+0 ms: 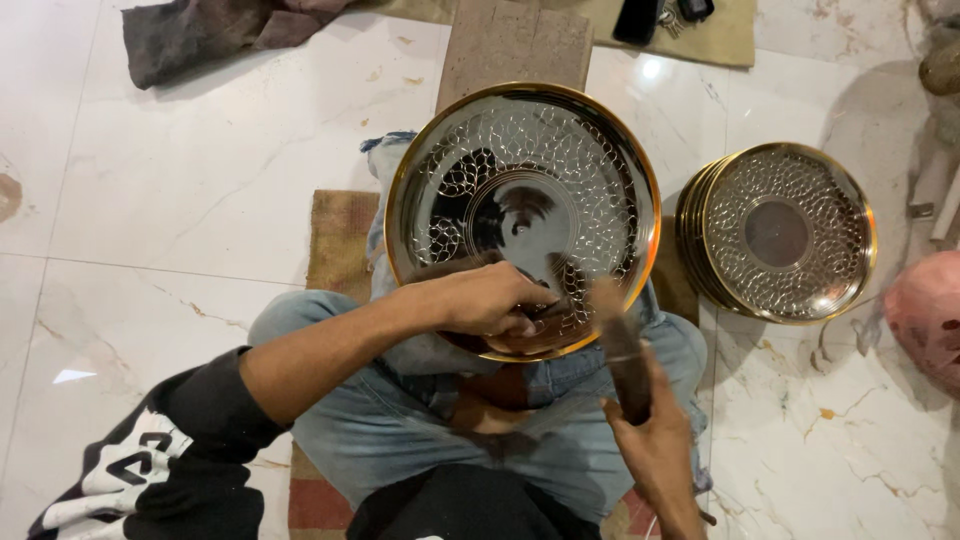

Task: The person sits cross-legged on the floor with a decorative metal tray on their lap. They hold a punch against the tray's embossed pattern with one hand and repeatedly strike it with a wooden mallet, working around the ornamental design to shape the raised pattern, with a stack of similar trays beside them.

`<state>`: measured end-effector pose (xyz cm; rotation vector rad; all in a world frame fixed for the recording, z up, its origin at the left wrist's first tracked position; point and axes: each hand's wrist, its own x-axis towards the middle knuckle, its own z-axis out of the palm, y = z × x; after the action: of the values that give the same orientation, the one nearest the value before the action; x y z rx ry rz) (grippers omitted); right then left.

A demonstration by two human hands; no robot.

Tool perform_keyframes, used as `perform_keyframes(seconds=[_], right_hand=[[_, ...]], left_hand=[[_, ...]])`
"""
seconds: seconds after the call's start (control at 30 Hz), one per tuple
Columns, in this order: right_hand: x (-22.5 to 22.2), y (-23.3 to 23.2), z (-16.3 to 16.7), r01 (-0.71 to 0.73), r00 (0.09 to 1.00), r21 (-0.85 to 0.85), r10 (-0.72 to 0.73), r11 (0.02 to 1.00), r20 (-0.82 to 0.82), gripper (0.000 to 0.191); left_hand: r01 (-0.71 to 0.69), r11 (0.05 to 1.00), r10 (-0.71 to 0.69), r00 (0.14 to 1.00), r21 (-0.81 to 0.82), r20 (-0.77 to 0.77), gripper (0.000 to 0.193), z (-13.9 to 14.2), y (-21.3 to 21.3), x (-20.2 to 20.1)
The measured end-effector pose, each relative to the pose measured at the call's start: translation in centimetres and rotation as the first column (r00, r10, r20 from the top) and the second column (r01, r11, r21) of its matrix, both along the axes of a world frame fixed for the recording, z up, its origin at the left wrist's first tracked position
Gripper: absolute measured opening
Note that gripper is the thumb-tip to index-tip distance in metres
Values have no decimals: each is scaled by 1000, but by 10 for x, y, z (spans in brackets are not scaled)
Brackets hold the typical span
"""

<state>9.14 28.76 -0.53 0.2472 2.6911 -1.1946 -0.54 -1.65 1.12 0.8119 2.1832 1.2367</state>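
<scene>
head view: left hand (490, 300) grip hidden on plate (522, 215), right hand (655, 440) around blurred tool (620, 345)

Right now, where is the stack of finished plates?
In the head view, the stack of gold-rimmed metal plates sits on the marble floor at the person's right, beside the large plate on their lap.

One large round shiny metal plate with a hammered pattern and brass rim (523, 190) sits at centre. One stack of similar brass-rimmed plates (780, 232) lies at three o'clock, count unclear. One dark wooden-handled tool (622, 350), one grey crumpled cloth (200, 35) at eleven o'clock, two hands.
</scene>
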Motion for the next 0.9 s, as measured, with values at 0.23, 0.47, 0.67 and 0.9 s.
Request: perform_keyframes(seconds=[0.23, 0.47, 0.67, 0.9], right_hand=[[24, -9, 0, 97, 994, -30, -99, 995, -50, 79], [14, -23, 13, 97, 993, 42, -100, 994, 68, 91], [-37, -54, 14, 8, 984, -88, -24, 996, -175, 89], [-62, -34, 16, 6, 949, -181, -63, 984, -308, 68]], left_hand=[[134, 986, -129, 990, 100, -53, 41, 6, 1, -8], [-448, 857, 428, 894, 253, 133, 44, 17, -15, -3], [-771, 581, 813, 564, 260, -145, 36, 6, -38, 39], [-843, 444, 873, 483, 303, 65, 41, -2, -9, 50]])
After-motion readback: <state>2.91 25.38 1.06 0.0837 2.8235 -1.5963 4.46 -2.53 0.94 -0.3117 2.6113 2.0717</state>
